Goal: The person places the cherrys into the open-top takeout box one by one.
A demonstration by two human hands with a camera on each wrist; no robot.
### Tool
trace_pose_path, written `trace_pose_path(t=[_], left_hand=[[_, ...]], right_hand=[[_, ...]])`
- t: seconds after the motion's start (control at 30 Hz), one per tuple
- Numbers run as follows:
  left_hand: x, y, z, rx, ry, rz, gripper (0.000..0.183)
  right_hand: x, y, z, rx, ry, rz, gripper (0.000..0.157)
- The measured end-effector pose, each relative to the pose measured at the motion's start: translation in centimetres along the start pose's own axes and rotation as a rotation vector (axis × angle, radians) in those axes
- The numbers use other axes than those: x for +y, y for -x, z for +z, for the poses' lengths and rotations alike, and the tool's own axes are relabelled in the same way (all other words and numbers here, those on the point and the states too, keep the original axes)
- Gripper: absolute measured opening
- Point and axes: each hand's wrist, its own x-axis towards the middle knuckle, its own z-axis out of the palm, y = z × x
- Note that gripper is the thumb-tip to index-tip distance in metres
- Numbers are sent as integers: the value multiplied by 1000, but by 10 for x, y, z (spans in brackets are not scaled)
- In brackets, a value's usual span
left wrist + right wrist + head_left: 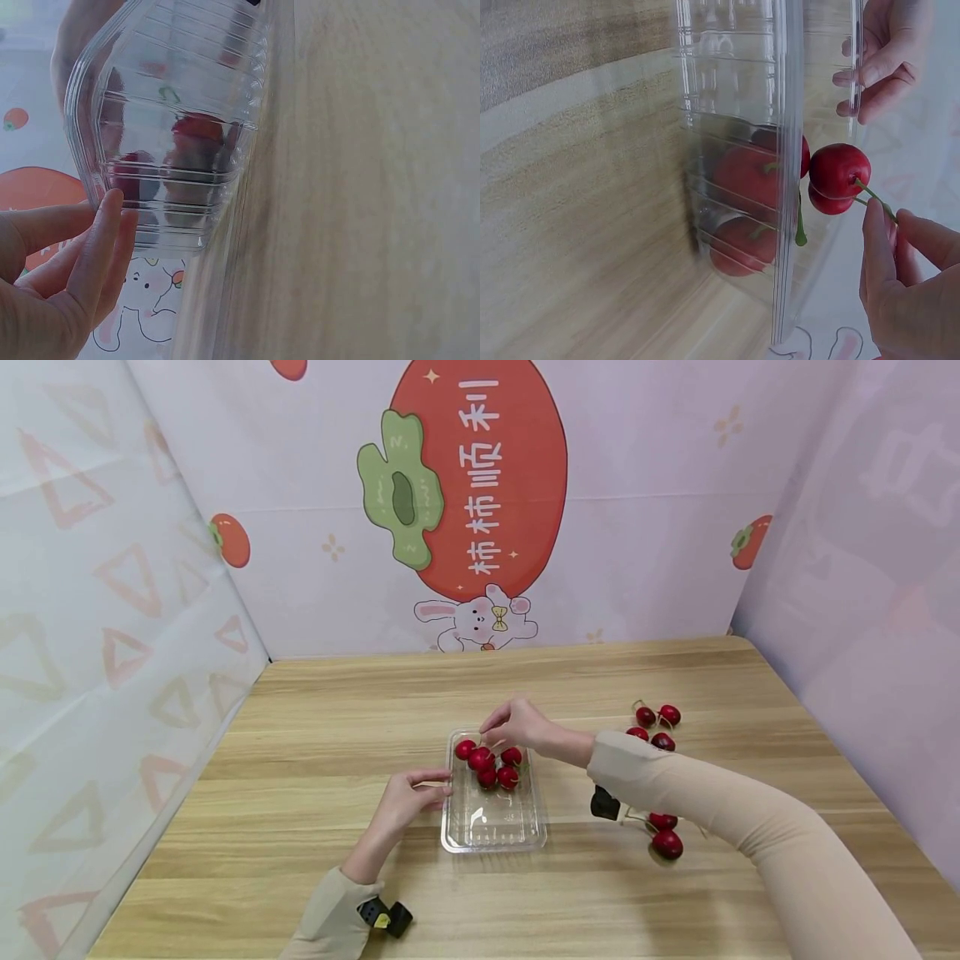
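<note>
A clear plastic box (493, 835) stands on the table with several red cherries (507, 777) at its far end. My right hand (519, 725) is over that end, thumb and fingertips pinching a green stem (877, 199). From this stem hangs a glossy cherry (840, 169), level with the box's rim in the right wrist view. A second cherry (829, 201) hangs just beneath, its stem also running to the fingertips. My left hand (408, 795) rests its extended fingertips on the box's left rim (75, 127), the fingers spread a little apart.
More cherries with stems lie to the right of the box: a pair (669, 716) at the back and others (667, 844) nearer, partly hidden by my right sleeve (720, 802). The wooden table (337, 710) ends at a printed cloth backdrop (630, 568).
</note>
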Motion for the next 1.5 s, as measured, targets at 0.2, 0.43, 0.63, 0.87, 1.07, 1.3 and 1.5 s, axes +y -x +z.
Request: trace_pose_path(t=[0.2, 0.43, 0.63, 0.87, 1.07, 1.3, 1.5], left_hand=[[1, 1, 0, -3, 1, 5, 29], [1, 2, 0, -9, 1, 11, 29], [1, 2, 0, -12, 5, 13, 30], [1, 2, 0, -14, 5, 11, 30], [0, 0, 0, -9, 3, 7, 30], [0, 0, 0, -5, 15, 0, 30], [0, 1, -1, -8, 20, 5, 31]], right_hand=[[3, -2, 4, 13, -41, 39, 14], [5, -2, 9, 31, -80, 71, 15], [7, -3, 11, 30, -89, 71, 16], [14, -5, 10, 34, -73, 82, 17], [16, -4, 11, 24, -87, 80, 15], [19, -4, 12, 14, -67, 68, 14], [19, -1, 12, 4, -47, 75, 15]])
